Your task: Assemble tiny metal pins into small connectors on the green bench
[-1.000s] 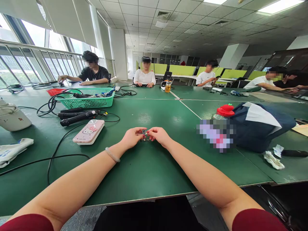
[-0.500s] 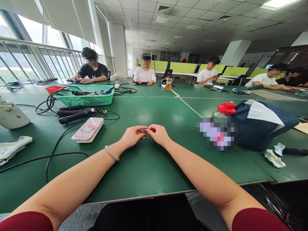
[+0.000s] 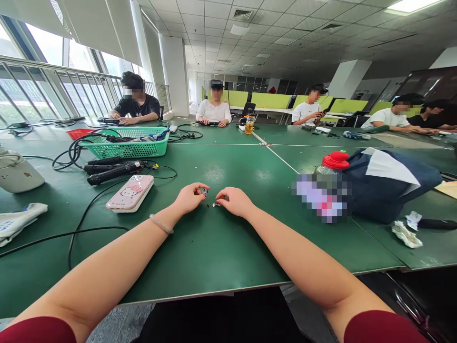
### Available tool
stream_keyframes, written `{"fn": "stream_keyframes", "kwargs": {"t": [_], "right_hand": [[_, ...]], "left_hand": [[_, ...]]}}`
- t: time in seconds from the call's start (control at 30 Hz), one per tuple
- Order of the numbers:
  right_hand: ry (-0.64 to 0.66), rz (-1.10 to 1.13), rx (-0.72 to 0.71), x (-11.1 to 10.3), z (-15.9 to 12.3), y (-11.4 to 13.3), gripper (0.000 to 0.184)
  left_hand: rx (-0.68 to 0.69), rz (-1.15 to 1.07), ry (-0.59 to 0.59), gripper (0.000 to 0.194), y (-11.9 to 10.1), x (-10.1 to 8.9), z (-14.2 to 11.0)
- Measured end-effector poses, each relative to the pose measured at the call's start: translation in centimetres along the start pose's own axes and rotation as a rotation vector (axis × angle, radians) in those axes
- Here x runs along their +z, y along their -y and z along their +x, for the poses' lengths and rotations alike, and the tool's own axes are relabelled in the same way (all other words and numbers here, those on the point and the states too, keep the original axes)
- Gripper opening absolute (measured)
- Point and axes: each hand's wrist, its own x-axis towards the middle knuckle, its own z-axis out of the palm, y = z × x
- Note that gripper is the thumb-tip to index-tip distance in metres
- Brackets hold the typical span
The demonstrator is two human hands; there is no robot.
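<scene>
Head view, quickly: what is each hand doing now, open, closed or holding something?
Left hand: closed, holding a small part.
Right hand: by a small metal piece; whether gripping it cannot be told.

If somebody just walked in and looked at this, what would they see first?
Probably the left hand and right hand mid-table, the left one's fingers pinching a tiny part. Next, perhaps, the pink Hello Kitty phone case to the left of the hands. The bright red bottle lid also pops out, over on the right beside the navy bag.
</scene>
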Motion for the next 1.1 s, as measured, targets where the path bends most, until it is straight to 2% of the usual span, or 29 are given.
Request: {"fn": "stream_keyframes", "kwargs": {"t": [0.23, 0.5, 0.63, 0.83, 0.93, 1.1], "right_hand": [[0.077, -0.089, -0.054, 1.2, 0.3, 0.0, 0.018], [0.104, -0.096, -0.082, 1.2, 0.4, 0.1, 0.009], [0.088, -0.026, -0.102, 0.9, 0.2, 0.2, 0.008], [0.044, 0.079, -0.025, 0.6, 0.1, -0.1, 0.006], [0.050, 0.074, -0.033, 0.6, 0.1, 0.1, 0.004], [0.045, -0.049, -0.135, 0.8, -0.1, 0.8, 0.007]], "left_hand": [[-0.003, -0.011, -0.009, 0.035, 0.4, 0.5, 0.0], [0.000, -0.003, 0.044, 0.036, 0.1, 0.5, -0.1], [0.002, -0.022, 0.060, 0.036, 0.3, 0.4, -0.2], [-0.006, -0.032, 0.091, 0.034, 0.6, 0.3, -0.2], [0.001, -0.007, 0.098, 0.033, 0.5, 0.3, -0.2], [0.003, 0.015, 0.103, 0.034, 0.4, 0.3, -0.1]]}}
